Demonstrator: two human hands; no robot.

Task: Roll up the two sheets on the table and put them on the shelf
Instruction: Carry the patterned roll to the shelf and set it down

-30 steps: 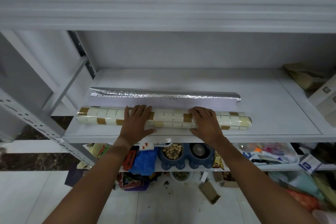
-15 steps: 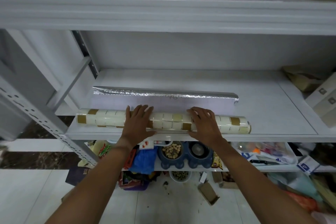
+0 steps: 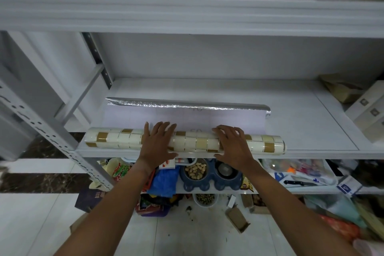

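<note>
On the white shelf (image 3: 311, 131) my left hand (image 3: 159, 144) and right hand (image 3: 233, 144) press flat-fingered on the tile-patterned roll (image 3: 116, 139); behind it the foil sheet (image 3: 187, 113) lies partly unrolled, seemingly left to finish

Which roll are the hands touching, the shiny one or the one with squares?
The roll with squares, at the shelf's front edge. The shiny roll lies behind, untouched.
</note>
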